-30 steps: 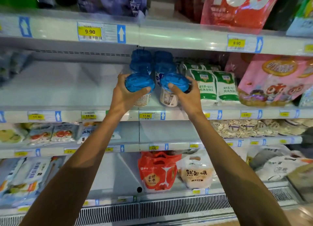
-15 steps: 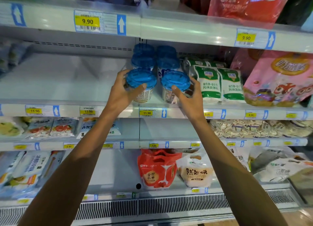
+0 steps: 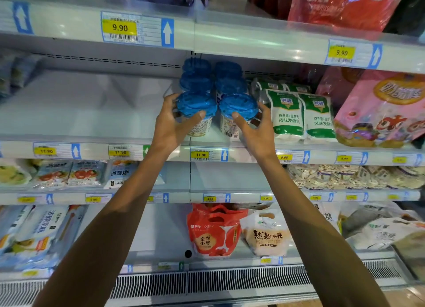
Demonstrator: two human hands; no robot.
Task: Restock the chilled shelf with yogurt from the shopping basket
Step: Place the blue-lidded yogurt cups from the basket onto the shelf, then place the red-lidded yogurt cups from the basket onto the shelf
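While both my arms reach up and forward, my left hand (image 3: 170,125) wraps the left cup (image 3: 197,108) and my right hand (image 3: 257,127) wraps the right cup (image 3: 238,108). Each thumb sits in front, just under the blue lid. The fingers curl round the outer side.

The two cups stand up straight at the front of the shelf (image 3: 96,122), side by side and very close. I cannot tell if their bottoms sit on the shelf or hang just above it. The back cups (image 3: 195,76) stand in two rows at 12 o'clock, right behind them. The green bags (image 3: 287,115) stand at 3 o'clock from the right cup, just beside my right fingers. I cannot see the basket.

I think these cups are light and a bit stiff, but the thin sides may dent if I squeeze hard. They are cold, so they may be wet and slippery. The lid is wider than the body, so the best place to hold is the body just under the lid. The lid may pop off, so I would not lift by it.

My arms are almost straight, and my palms face each other.
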